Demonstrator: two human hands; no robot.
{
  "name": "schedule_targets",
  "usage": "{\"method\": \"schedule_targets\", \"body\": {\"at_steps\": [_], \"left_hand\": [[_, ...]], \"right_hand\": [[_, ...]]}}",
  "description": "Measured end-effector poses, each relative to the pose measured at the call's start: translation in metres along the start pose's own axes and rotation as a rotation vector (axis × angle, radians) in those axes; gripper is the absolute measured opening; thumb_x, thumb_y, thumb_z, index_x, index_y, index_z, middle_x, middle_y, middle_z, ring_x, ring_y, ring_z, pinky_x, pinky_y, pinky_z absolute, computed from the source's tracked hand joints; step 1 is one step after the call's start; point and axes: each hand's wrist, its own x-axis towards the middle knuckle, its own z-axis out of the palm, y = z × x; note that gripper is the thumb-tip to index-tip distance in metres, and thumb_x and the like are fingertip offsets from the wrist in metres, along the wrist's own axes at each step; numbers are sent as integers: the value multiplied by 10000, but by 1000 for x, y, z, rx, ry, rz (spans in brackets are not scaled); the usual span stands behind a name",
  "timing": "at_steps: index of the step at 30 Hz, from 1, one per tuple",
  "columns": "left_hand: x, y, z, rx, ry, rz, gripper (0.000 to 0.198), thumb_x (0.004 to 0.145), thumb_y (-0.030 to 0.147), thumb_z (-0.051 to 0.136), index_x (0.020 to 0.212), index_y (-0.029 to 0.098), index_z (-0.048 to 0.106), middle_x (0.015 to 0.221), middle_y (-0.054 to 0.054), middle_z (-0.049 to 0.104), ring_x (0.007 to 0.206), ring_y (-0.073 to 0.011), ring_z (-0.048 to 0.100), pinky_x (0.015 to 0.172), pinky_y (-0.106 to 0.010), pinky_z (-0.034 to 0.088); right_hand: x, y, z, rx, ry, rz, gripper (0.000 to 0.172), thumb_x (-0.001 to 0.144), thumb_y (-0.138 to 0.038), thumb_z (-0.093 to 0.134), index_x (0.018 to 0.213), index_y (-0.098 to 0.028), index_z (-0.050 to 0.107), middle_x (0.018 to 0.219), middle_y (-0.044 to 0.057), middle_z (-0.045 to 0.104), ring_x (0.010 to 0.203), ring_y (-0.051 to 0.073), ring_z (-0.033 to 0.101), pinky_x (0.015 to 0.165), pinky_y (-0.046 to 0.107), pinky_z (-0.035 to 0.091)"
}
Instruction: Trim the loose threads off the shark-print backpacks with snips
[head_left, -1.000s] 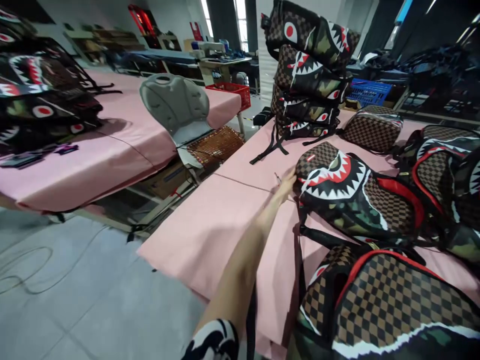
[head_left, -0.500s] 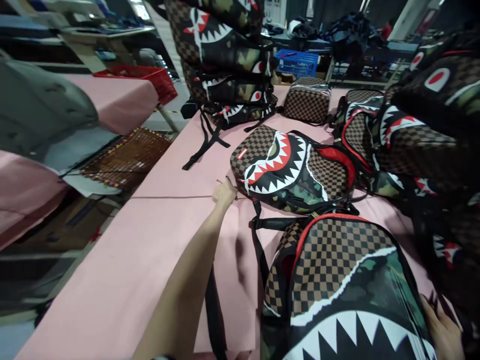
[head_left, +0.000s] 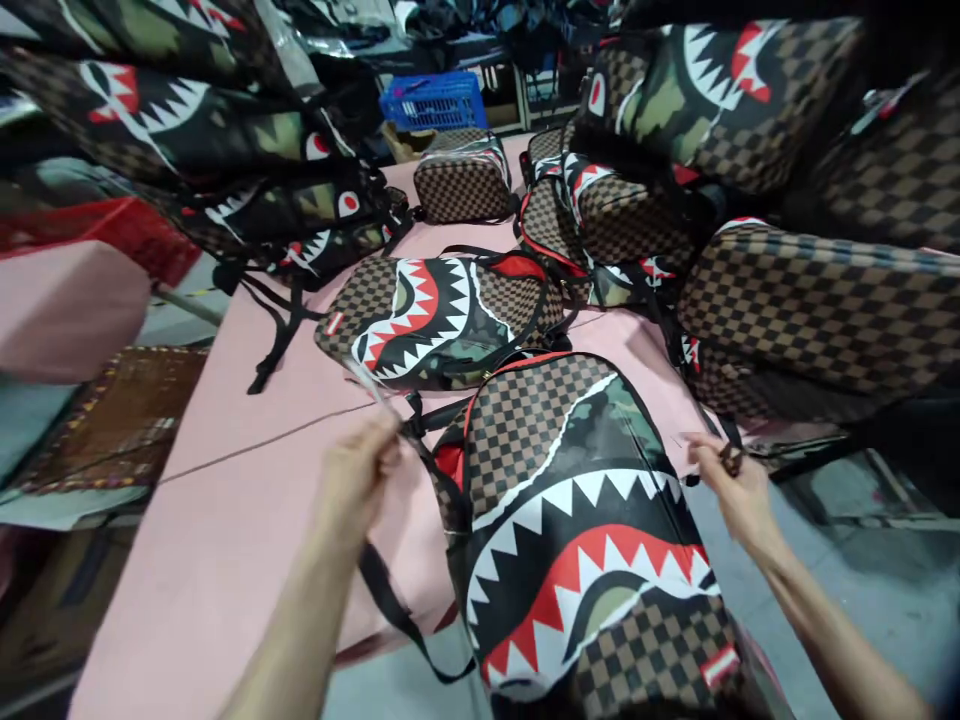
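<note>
1. One long table under pale pink cloth (head_left: 225,560) spreads beneath and beyond the left hand (head_left: 360,470).
2. Several checkered brown and camouflage backpacks (head_left: 825,310) are heaped above and to the right of the right hand (head_left: 735,490).
3. A stack of black, camouflage and checkered bags with shark-mouth prints (head_left: 255,135) rises beyond the left hand, off to its left.
4. A large brown-checkered backpack with a red, white and black shark-mouth print (head_left: 592,530) lies between the two hands, printed side up, its near end reaching past the table's edge.
5. A second shark-print backpack with camouflage patches (head_left: 442,310) lies just beyond the left hand.
6. A red plastic crate (head_left: 135,240) is well to the left of the left hand.
7. A blue slatted plastic crate (head_left: 435,100) sits far beyond both hands, near a small boxy checkered bag (head_left: 461,190).
8. The left hand is narrowly closed around a thin, pale, blurred item (head_left: 373,388) pointing away from the wrist.
9. The right hand, just beside the large backpack's right edge, has its fingers curled around a small dark item (head_left: 730,460), too small to identify.
</note>
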Motion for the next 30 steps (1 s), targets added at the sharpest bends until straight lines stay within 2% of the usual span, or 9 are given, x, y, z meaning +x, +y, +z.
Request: {"method": "schedule_targets", "body": {"at_steps": [3, 5, 9, 12, 16, 20, 24, 27, 30], "left_hand": [[-92, 20, 80, -103, -320, -136, 196, 630, 357, 671, 685, 173, 630, 562, 20, 512, 488, -83, 421, 461, -205, 338], [-134, 26, 132, -98, -451, -147, 159, 626, 318, 665, 666, 164, 664, 614, 3, 540, 530, -88, 449, 489, -208, 358], [-162, 29, 194, -162, -544, -154, 135, 640, 272, 637, 672, 160, 704, 566, 11, 489, 502, -75, 411, 481, -204, 346], [-161, 25, 209, -131, -551, -98, 118, 654, 253, 636, 669, 168, 717, 558, 7, 492, 524, -83, 419, 504, -207, 357], [-151, 19, 213, -79, -485, -72, 138, 687, 275, 635, 722, 177, 726, 606, -1, 515, 534, -91, 443, 504, -214, 374], [-128, 20, 212, 92, -541, 204, 202, 804, 272, 533, 831, 226, 728, 638, -10, 542, 614, -117, 503, 578, -227, 418], [-106, 6, 215, 299, -477, 402, 347, 855, 211, 440, 1175, 234, 574, 984, -55, 627, 860, -173, 584, 759, -300, 485], [-112, -18, 223, 611, -529, 639, 430, 832, 253, 511, 1259, 207, 491, 1245, -78, 552, 1207, -288, 430, 962, -459, 403], [-131, -40, 232, 810, -588, 752, 612, 777, 351, 599, 1323, 148, 411, 1398, -104, 400, 1326, -334, 262, 1032, -526, 331]], "right_hand": [[-29, -24, 4, 87, -425, -45, 246, 724, -336, 579, 888, -201, 703, 656, 2, 588, 574, 127, 485, 551, 241, 387], [-41, -29, 8, 108, -582, -52, 200, 702, -289, 599, 851, -205, 704, 611, -21, 561, 555, 116, 464, 541, 229, 367], [-36, -14, 1, 126, -672, 16, 105, 689, -265, 613, 704, -171, 657, 585, -35, 531, 558, 104, 438, 522, 215, 331], [-20, 1, -10, 240, -700, 70, 138, 677, -283, 630, 644, -154, 596, 552, -46, 475, 524, 85, 389, 500, 208, 314], [-4, 7, -8, 341, -611, 107, 218, 696, -360, 644, 710, -150, 589, 555, -49, 463, 522, 82, 389, 502, 210, 320], [6, 5, 7, 367, -576, 162, 369, 745, -466, 590, 570, -145, 544, 495, -25, 472, 469, 76, 370, 454, 215, 292], [27, 11, 23, 443, -289, 214, 373, 756, -500, 568, 805, -135, 629, 573, 4, 567, 414, 69, 330, 398, 221, 250], [47, 17, 37, 423, -123, 116, 340, 743, -442, 606, 945, -168, 601, 754, 28, 645, 436, 74, 391, 418, 222, 311], [60, 21, 50, 335, -107, 61, 271, 757, -407, 600, 900, -177, 587, 771, 20, 643, 426, 67, 404, 437, 224, 354]]}}
